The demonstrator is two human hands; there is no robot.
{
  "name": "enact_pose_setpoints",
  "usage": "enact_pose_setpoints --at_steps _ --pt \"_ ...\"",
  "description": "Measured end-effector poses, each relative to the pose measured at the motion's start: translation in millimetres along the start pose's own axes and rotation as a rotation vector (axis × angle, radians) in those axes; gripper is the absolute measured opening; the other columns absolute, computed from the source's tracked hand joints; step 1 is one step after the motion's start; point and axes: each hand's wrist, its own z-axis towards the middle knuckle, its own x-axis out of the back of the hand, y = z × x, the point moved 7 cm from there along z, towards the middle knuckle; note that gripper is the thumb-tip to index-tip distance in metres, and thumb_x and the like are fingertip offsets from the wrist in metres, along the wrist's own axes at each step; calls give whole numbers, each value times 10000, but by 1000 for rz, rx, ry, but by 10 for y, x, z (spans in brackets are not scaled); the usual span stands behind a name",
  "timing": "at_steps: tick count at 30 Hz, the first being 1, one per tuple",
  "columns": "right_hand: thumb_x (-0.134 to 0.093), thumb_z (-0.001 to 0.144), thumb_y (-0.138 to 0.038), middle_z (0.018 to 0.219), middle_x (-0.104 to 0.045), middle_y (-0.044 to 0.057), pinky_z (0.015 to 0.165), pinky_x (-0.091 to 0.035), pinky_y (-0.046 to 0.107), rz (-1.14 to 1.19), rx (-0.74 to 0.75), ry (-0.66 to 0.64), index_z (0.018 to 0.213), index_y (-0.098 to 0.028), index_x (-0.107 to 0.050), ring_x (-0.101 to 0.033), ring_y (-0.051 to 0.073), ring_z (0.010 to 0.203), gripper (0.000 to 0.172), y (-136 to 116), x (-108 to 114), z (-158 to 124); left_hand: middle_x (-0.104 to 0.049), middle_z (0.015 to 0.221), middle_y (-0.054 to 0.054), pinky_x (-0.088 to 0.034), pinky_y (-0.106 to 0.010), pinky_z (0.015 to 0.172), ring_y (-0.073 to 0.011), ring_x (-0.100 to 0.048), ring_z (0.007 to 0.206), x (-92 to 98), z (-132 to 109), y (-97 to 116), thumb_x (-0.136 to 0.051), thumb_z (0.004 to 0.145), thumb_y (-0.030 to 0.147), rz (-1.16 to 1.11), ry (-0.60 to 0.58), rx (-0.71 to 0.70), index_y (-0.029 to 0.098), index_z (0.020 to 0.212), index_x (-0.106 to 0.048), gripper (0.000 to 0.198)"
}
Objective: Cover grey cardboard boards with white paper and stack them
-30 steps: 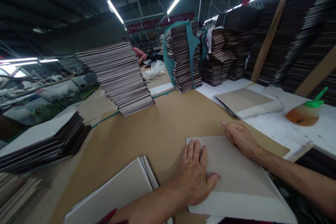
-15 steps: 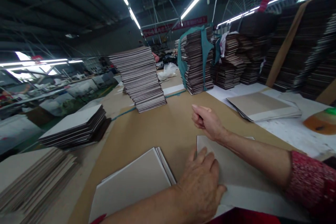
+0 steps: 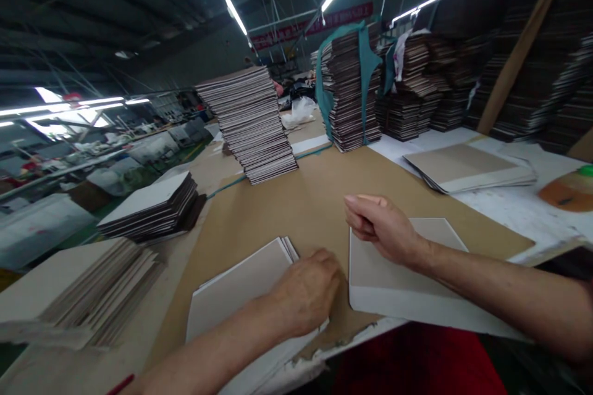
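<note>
My left hand (image 3: 308,290) lies over the right edge of a small pile of grey cardboard panels (image 3: 236,293). Its fingers are curled down together and their tips are hidden, so what they hold, if anything, does not show. My right hand (image 3: 382,225) is closed, thumb pressed along the folded fingers, just above the upper left part of a flat grey panel (image 3: 393,287) with a pale border. Whether something small is inside that fist cannot be seen. A strip of brown paper lies between the pile and the panel.
Brown paper (image 3: 319,191) covers the table. A tall leaning stack of boards (image 3: 254,126) and a stack tied with teal cloth (image 3: 347,89) stand behind. Lower piles (image 3: 152,207) sit left; panels (image 3: 467,166) and an orange paddle-like object (image 3: 565,191) lie right.
My left hand has moved left, off the right-hand panel and onto the edge of the left pile, its fingers curling. My right hand stays closed, slightly lower and further right.
</note>
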Motion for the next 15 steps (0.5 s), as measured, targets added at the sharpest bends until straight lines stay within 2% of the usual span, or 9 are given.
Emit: enact_pose_setpoints --at_steps 2,5,7,9,11,12,13,15 --pt "-497 967 -604 542 -324 -83 425 -218 216 -1 -18 -28 637 -193 -422 -253 87 430 532 91 -109 -142 -636 1093 -109 -432 -368 1012 -267 -565 1103 6 -9 -164 -439 869 39 21 -28 45 160 1021 -650 287" --pt "-568 927 -641 498 -350 -81 429 -256 217 -96 -94 -132 580 -185 -442 -312 87 424 586 562 -310 -284 -653 1023 -149 -463 -405 961 -303 -598 1025 -91 -5 -328 -458 769 -22 54 -54 108 120 986 -656 326" --pt "-596 916 -636 490 -355 -82 422 -259 213 -150 -138 -181 563 -181 -443 -320 83 416 596 836 -398 -311 -660 1020 -160 -471 -411 941 -311 -605 1004 -145 14 -355 -463 755 -32 63 -48 130 108 1006 -657 347" --pt "-551 935 -650 486 -352 -84 410 -259 212 -173 -174 -176 580 -183 -453 -317 83 402 596 923 -375 -313 -668 1037 -136 -472 -384 930 -291 -608 1013 -154 54 -323 -457 796 -15 46 -25 129 132 1022 -664 340" --pt "-500 946 -669 494 -358 -81 410 -273 217 -192 -190 -89 624 -185 -483 -327 91 402 582 807 -168 -361 -678 1022 -98 -471 -345 906 -263 -614 1005 -132 109 -258 -469 851 31 7 -1 118 163 990 -679 284" --pt "-492 943 -671 509 -370 -77 422 -290 223 -210 -185 -6 654 -184 -503 -345 98 417 566 691 19 -430 -682 995 -81 -472 -326 881 -251 -619 986 -118 140 -225 -491 865 57 -18 11 113 172 954 -685 242" --pt "-497 937 -667 538 -392 -68 448 -313 231 -239 -169 106 694 -183 -525 -372 108 449 542 550 260 -541 -680 965 -68 -473 -311 849 -241 -622 960 -109 172 -196 -521 869 83 -45 22 110 178 917 -686 196" --pt "-519 928 -639 608 -442 -46 532 -355 257 -329 -123 413 770 -188 -554 -435 133 554 479 244 852 -921 -665 903 -53 -463 -296 782 -232 -621 901 -106 240 -165 -577 858 109 -96 48 118 175 851 -672 116"
